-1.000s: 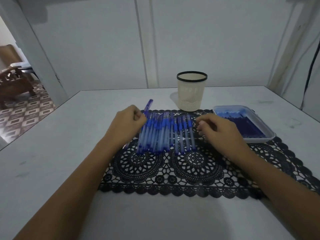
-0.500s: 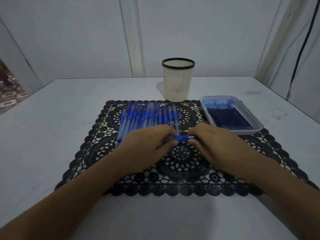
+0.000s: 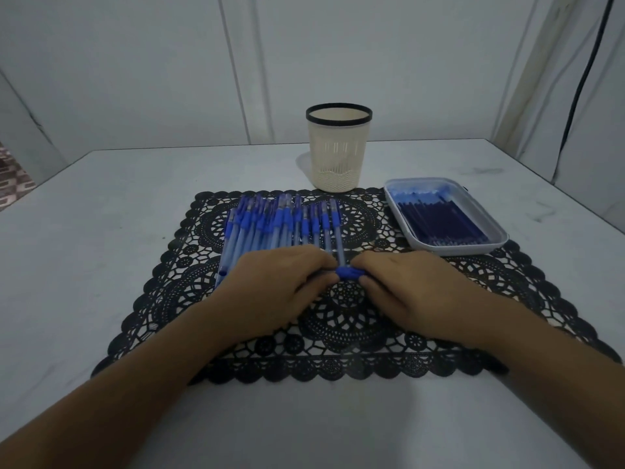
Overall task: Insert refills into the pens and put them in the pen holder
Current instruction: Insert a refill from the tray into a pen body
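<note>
A blue pen (image 3: pixel 348 273) lies crosswise between my two hands, low over the black lace mat (image 3: pixel 338 319). My left hand (image 3: pixel 274 292) grips its left end and my right hand (image 3: pixel 412 292) grips its right end; only a short blue part shows between the fingers. Behind my hands, several blue pens (image 3: pixel 277 228) lie side by side on the mat. A cream pen holder (image 3: pixel 339 148) with a black rim stands upright at the mat's far edge. It looks empty through its slots. A white tray (image 3: pixel 500 236) with several dark blue refills (image 3: pixel 439 221) sits at the right.
The mat lies on a white table (image 3: pixel 84 238) against a pale wall. A black cable (image 3: pixel 581 79) hangs down the wall at the far right. A doorway with patterned floor (image 3: pixel 13 177) shows at the far left.
My left hand lifted one pen from the row and brought it toward me. My right hand took its other end. The hands have closed in, so less of the pen shows.
</note>
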{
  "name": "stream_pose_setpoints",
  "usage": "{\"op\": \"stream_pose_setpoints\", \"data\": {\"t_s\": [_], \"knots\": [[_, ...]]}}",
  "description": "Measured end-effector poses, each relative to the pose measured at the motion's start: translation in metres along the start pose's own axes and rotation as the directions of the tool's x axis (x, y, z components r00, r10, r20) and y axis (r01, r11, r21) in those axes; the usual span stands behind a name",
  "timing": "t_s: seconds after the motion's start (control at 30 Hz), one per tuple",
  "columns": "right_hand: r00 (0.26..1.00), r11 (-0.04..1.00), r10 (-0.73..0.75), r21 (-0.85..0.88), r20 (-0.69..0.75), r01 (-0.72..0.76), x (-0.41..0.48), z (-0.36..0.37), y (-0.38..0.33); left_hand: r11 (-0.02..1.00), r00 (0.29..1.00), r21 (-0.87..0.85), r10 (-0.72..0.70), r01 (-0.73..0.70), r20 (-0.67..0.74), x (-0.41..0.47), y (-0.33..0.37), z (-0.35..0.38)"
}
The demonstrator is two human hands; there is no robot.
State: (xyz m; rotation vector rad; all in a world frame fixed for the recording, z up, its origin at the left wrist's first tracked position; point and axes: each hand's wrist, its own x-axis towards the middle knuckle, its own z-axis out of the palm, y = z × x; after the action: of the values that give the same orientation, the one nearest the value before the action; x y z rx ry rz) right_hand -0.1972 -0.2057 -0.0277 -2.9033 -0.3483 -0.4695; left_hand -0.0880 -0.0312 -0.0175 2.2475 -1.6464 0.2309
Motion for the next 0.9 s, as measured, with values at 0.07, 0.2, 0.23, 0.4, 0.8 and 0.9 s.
{"op": "stream_pose_setpoints", "data": {"t_s": [0.07,0.2,0.23,0.4,0.8,0.9], "knots": [[1.0,0.999,-0.01,0.052,0.023,0.009,-0.001,-0.002,0.001,1.0,1.0,-0.004,0.013,-0.013,0.022,0.0,0.0,0.0],[1.0,0.988,-0.001,0.154,-0.019,0.004,-0.001,-0.007,0.003,0.999,1.0,-0.044,0.021,-0.02,0.021,-0.001,-0.001,-0.004],[0.999,0.984,0.013,0.176,-0.04,-0.006,-0.001,-0.008,0.003,0.999,1.0,-0.051,0.019,-0.018,0.011,-0.001,-0.001,-0.005],[0.986,0.983,0.147,0.123,-0.074,-0.137,-0.001,-0.011,0.0,1.0,0.999,0.025,0.001,0.0,-0.041,-0.002,-0.001,-0.009],[0.977,0.976,0.206,-0.054,-0.06,-0.209,-0.006,0.005,0.016,0.998,0.993,0.002,-0.06,0.061,-0.097,-0.004,-0.007,-0.007],[0.942,0.958,0.27,0.157,-0.197,-0.241,-0.003,-0.004,0.007,0.998,0.992,-0.001,-0.062,0.062,-0.107,-0.003,-0.006,-0.007]]}}
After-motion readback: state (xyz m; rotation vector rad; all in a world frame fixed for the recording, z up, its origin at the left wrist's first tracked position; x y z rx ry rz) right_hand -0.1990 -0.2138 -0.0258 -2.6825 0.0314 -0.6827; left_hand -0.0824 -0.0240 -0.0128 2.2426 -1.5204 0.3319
